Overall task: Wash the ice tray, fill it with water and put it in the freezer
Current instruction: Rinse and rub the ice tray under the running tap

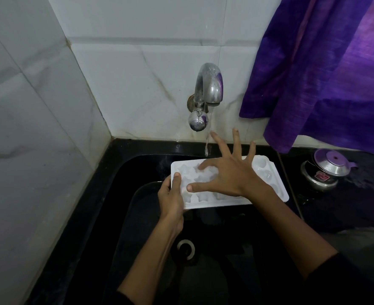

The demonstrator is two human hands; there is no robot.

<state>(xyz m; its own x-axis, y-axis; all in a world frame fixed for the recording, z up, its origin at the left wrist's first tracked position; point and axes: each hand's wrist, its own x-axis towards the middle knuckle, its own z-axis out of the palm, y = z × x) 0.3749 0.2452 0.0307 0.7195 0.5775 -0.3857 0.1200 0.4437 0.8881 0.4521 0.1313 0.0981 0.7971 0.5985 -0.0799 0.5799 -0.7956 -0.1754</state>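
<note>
A white plastic ice tray (267, 175) with star and round moulds is held level over the black sink (120, 194). My left hand (172, 199) grips the tray's left end, thumb on top and fingers underneath. My right hand (227, 172) lies spread over the tray's middle, with the index finger and thumb touching the moulds and the other fingers raised. A thin stream of water runs from the chrome tap (208, 89) on the wall and falls at the tray's far edge, just left of my right fingers.
The sink's drain (186, 249) lies below the tray. A small steel pot with a lid (327, 170) stands on the black counter to the right. A purple cloth (327, 69) hangs at the upper right. White tiled walls close off the left and back.
</note>
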